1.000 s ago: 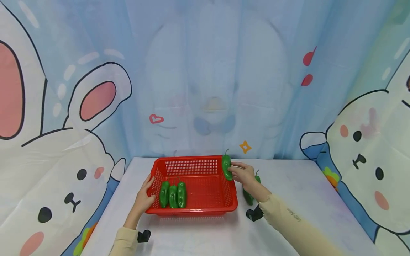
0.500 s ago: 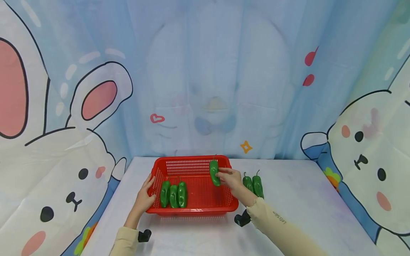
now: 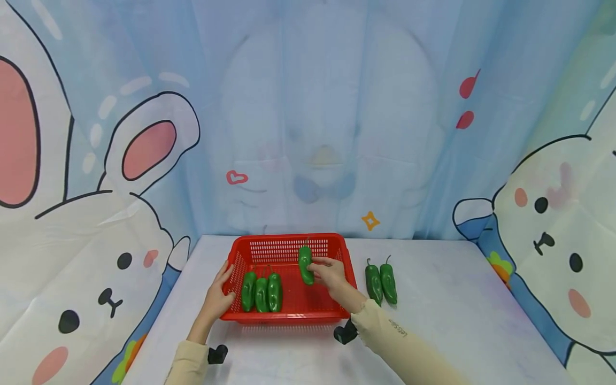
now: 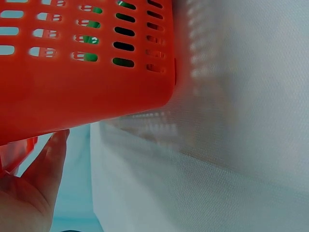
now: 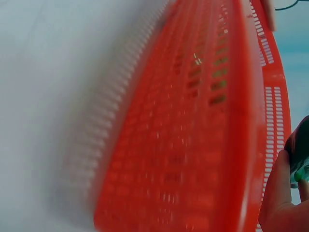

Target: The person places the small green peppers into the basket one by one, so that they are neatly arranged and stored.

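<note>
My left hand holds the left rim of a red plastic basket, thumb and fingers spread along that side. In the left wrist view the left hand shows at the lower left, against the basket's wall. My right hand pinches a glossy green chili pepper, held upright by its side above the right half of the basket. In the right wrist view the held pepper is partly cut off at the edge. Several green peppers stand side by side in the basket's left part.
Two more green chili peppers lie on the white table, right of the basket. Behind the table hangs a blue curtain printed with cartoon rabbits.
My right hand has carried its pepper leftward from the basket's right rim to above the inside. The two peppers on the table have come into full view. My left hand stays put.
</note>
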### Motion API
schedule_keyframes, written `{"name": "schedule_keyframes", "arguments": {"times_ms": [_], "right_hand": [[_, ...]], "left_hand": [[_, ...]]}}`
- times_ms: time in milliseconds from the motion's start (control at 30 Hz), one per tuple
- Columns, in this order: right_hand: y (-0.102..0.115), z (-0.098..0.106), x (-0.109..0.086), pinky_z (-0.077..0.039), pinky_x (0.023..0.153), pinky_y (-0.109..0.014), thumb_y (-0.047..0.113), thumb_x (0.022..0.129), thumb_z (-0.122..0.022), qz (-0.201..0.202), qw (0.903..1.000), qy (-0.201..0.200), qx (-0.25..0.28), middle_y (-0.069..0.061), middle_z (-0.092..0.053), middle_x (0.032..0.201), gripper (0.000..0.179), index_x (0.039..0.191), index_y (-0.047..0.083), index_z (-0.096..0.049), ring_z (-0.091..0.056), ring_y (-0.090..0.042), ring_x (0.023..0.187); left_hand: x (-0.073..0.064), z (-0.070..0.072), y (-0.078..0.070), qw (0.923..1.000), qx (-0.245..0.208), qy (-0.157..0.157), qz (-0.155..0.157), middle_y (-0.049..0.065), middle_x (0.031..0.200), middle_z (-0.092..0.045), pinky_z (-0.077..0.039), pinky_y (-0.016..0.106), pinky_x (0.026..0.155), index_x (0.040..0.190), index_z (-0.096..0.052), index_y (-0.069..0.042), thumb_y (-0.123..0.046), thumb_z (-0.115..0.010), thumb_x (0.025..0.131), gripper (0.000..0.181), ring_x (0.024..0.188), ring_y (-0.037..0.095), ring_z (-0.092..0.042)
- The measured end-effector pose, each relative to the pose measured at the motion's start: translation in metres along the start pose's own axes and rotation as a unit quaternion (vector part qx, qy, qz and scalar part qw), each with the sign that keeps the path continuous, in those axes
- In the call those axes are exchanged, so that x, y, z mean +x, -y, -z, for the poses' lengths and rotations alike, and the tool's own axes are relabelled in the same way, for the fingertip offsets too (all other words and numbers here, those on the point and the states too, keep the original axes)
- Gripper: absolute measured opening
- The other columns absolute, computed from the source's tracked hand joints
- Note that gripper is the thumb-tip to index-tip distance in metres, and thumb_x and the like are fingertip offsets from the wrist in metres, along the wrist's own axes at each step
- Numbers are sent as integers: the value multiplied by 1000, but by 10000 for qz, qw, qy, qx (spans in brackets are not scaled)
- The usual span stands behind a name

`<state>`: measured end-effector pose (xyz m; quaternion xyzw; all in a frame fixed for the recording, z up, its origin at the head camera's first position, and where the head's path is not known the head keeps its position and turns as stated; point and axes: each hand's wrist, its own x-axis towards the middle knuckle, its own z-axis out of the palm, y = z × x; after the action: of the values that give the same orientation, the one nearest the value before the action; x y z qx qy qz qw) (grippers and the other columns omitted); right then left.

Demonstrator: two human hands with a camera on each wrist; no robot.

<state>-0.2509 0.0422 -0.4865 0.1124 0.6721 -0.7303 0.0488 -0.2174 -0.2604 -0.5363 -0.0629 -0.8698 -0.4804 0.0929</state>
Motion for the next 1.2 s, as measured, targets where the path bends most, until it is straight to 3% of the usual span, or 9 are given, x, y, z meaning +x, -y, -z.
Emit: {"name": "schedule_keyframes", "arguments": {"times_ms": [300,600,900,1200], "right_hand": [[-15,-24,0,-57,80,-41,4,84,-70,-51,9999,6,-134,-25,-66,113,37,120,-7,-65,-71,-26,88],[-32,-31,4,-56,81,-46,-1,84,-69,93,9993,19,-365,-27,-67,109,37,119,-12,-63,-72,-26,85],[-41,-38,5,-57,76,-42,-3,80,-69,-166,9950,-89,-978,-29,-63,111,42,119,-14,-62,-68,-31,89],[-46,-50,8,-58,72,-40,-6,74,-72,-267,9887,-366,-1430,-26,-65,103,38,111,-14,-65,-68,-32,90]], "left_hand": [[3,-1,3,10000,44,-37,-66,19,160,-23,-41,59,101,148,-38,4,12,-53,74,76,144,44,-24],[-2,-2,4,9980,97,-300,-540,21,158,-28,-46,61,93,146,-41,5,7,-53,71,75,139,49,-29],[0,-1,6,9999,-30,-113,2,16,161,-24,-44,54,98,149,-40,1,13,-53,73,77,145,42,-23],[-1,0,2,10000,10,-61,23,16,161,-23,-43,55,100,149,-38,2,12,-53,73,78,145,42,-23]]}}
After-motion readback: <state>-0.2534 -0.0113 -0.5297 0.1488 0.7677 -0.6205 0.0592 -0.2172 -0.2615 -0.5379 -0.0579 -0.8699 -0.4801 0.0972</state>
